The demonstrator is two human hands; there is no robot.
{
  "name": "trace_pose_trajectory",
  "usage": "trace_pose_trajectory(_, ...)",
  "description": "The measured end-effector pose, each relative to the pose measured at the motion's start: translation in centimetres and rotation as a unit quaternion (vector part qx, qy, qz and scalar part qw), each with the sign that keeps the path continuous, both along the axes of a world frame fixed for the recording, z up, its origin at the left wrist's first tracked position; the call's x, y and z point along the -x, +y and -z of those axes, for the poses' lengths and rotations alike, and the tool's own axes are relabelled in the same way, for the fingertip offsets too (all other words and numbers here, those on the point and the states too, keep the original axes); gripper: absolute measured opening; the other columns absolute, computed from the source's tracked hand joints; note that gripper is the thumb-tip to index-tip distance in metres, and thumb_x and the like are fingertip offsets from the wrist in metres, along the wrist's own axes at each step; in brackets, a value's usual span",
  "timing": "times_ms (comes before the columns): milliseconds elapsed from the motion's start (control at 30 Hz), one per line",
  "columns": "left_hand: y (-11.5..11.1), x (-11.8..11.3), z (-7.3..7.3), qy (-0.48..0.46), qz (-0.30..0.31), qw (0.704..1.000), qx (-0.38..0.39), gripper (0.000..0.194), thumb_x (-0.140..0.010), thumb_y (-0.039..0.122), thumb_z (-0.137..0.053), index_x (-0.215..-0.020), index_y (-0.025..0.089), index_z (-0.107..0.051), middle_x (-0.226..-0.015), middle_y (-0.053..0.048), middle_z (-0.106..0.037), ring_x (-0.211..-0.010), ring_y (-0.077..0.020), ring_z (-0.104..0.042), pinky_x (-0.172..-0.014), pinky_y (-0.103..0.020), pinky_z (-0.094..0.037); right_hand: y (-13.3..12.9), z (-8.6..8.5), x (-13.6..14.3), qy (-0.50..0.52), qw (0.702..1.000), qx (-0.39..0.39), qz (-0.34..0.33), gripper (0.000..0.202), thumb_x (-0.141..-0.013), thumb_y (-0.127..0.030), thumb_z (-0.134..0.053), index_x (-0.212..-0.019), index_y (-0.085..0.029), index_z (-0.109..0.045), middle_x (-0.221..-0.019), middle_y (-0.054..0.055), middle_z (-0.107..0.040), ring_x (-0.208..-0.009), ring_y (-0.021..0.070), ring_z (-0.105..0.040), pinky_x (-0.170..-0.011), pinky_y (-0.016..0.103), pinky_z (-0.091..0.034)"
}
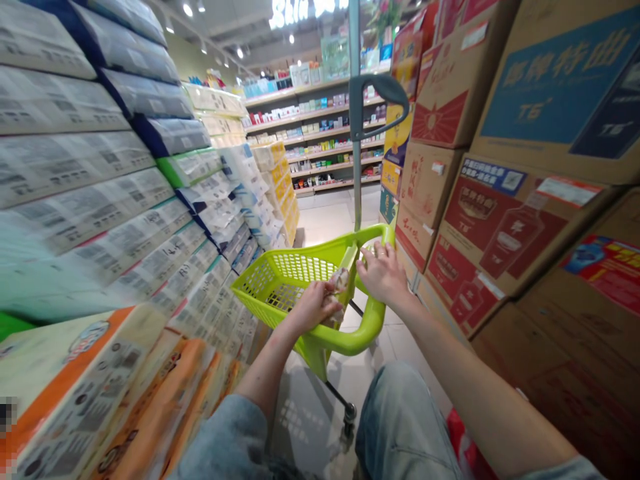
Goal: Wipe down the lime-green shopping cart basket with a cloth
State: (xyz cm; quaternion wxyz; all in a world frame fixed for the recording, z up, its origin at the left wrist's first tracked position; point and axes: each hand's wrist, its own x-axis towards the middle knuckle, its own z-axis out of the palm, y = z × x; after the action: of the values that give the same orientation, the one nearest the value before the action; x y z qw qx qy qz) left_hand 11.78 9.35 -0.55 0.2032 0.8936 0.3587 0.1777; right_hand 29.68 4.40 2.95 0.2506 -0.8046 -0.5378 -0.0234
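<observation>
A lime-green shopping cart [285, 259] with a perforated basket and a looped handle stands before me. My left hand [314, 308] is closed on a crumpled, whitish patterned cloth [341, 280] over the near side of the basket, close to its end panel. Inside the handle loop [367, 333], my right hand [384, 272] reaches across with its fingers apart, the tips at the upright end panel. Some of those fingertips are hard to make out against the green plastic. A grey pole with a hooked grip [356, 107] rises behind the cart.
Stacked packs of paper goods [75, 160] line the left side, with orange-and-cream packs [115, 393] nearest me. Cardboard cartons [500, 233] form a wall on the right. Shelves of small boxed goods [320, 127] stand at the back, beyond the tiled floor [325, 217].
</observation>
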Motion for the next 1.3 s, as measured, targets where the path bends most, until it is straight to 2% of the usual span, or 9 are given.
trace_pose_trajectory(100, 0.5, -0.4, 0.7, 0.026, 0.044, 0.998, 0.039, 0.051, -0.082, 0.036, -0.049, -0.126, 0.013, -0.038, -0.122, -0.015, -0.052, -0.113, -0.0235, -0.050, -0.096, -0.039, -0.040, -0.2, 0.1, 0.1, -0.015, 1.000, -0.005, -0.004, 0.045, -0.087, -0.038, -0.035, -0.128, -0.024, -0.049, -0.141, 0.009, -0.037, -0.131, 0.0307, -0.024, -0.099, 0.046, -0.031)
trace_pose_trajectory(200, 1.4, -1.3, 1.6, 0.029, 0.077, 0.997, 0.010, 0.059, -0.088, 0.033, -0.035, -0.140, 0.009, -0.018, -0.146, -0.017, -0.025, -0.135, -0.0226, -0.022, -0.110, -0.038, -0.025, -0.3, 0.2, 0.2, -0.026, 1.000, -0.004, -0.007, 0.045, -0.087, -0.037, -0.035, -0.127, -0.022, -0.049, -0.141, 0.009, -0.037, -0.132, 0.0313, -0.025, -0.099, 0.045, -0.031)
trace_pose_trajectory(367, 4.7, -4.0, 3.7, 0.082, 0.078, 0.991, -0.069, 0.061, -0.091, 0.033, -0.024, -0.141, 0.002, -0.008, -0.150, -0.020, -0.008, -0.138, -0.0248, -0.006, -0.112, -0.040, -0.019, -0.4, 0.3, 0.2, -0.037, 0.999, -0.004, -0.004, 0.044, -0.087, -0.035, -0.035, -0.128, -0.023, -0.048, -0.141, 0.009, -0.038, -0.132, 0.0306, -0.025, -0.099, 0.044, -0.032)
trace_pose_trajectory(667, 9.7, -10.2, 3.8, 0.111, 0.098, 0.975, -0.165, 0.057, -0.090, 0.028, -0.027, -0.141, 0.005, -0.016, -0.147, -0.020, -0.020, -0.137, -0.0296, -0.010, -0.110, -0.049, -0.019, -0.4, -0.2, -0.6, -0.057, 0.998, 0.021, -0.009, 0.045, -0.088, -0.037, -0.036, -0.130, -0.025, -0.047, -0.142, 0.007, -0.036, -0.132, 0.0269, -0.026, -0.102, 0.042, -0.032)
trace_pose_trajectory(767, 9.6, -10.5, 3.8, 0.100, 0.111, 0.975, -0.162, 0.057, -0.090, 0.031, -0.027, -0.141, 0.007, -0.017, -0.148, -0.019, -0.018, -0.137, -0.0301, -0.012, -0.108, -0.051, -0.022, -0.4, -0.5, -0.9, -0.060, 0.997, 0.036, -0.013, 0.045, -0.088, -0.038, -0.035, -0.130, -0.028, -0.045, -0.143, 0.005, -0.036, -0.132, 0.0261, -0.026, -0.102, 0.043, -0.033)
trace_pose_trajectory(900, 7.8, -8.7, 3.6, 0.087, 0.082, 0.986, -0.117, 0.060, -0.091, 0.037, -0.025, -0.139, 0.001, -0.019, -0.148, -0.023, -0.011, -0.136, -0.0315, -0.016, -0.107, -0.046, -0.027, -0.4, -0.5, -1.4, -0.059, 0.997, 0.050, -0.014, 0.044, -0.089, -0.040, -0.032, -0.130, -0.030, -0.045, -0.143, 0.004, -0.034, -0.133, 0.0250, -0.026, -0.100, 0.044, -0.036)
trace_pose_trajectory(1100, 4.5, -4.9, 3.3, 0.057, 0.167, 0.973, -0.148, 0.059, -0.091, 0.036, -0.024, -0.135, -0.004, -0.024, -0.146, -0.025, -0.019, -0.138, -0.0240, -0.004, -0.112, -0.041, -0.018, -0.6, 0.0, -1.9, -0.063, 0.996, 0.045, -0.041, 0.045, -0.089, -0.041, -0.030, -0.130, -0.030, -0.045, -0.143, 0.003, -0.035, -0.132, 0.0252, -0.027, -0.097, 0.045, -0.039)
trace_pose_trajectory(1200, 5.0, -5.6, 2.9, 0.055, 0.146, 0.978, -0.139, 0.059, -0.091, 0.034, -0.026, -0.134, -0.007, -0.026, -0.145, -0.026, -0.021, -0.138, -0.0246, -0.005, -0.113, -0.041, -0.015, -0.7, 0.2, -2.0, -0.065, 0.996, 0.037, -0.055, 0.045, -0.089, -0.041, -0.031, -0.130, -0.030, -0.045, -0.143, 0.003, -0.035, -0.131, 0.0265, -0.028, -0.095, 0.047, -0.041)
trace_pose_trajectory(1300, 6.8, -8.2, 2.2, 0.089, 0.104, 0.988, -0.072, 0.060, -0.089, 0.031, -0.029, -0.134, -0.008, -0.025, -0.146, -0.027, -0.015, -0.137, -0.0280, -0.007, -0.112, -0.042, -0.017, -0.8, 0.2, -2.3, -0.064, 0.995, 0.037, -0.069, 0.045, -0.089, -0.041, -0.032, -0.130, -0.030, -0.046, -0.143, 0.003, -0.036, -0.130, 0.0268, -0.028, -0.096, 0.048, -0.040)
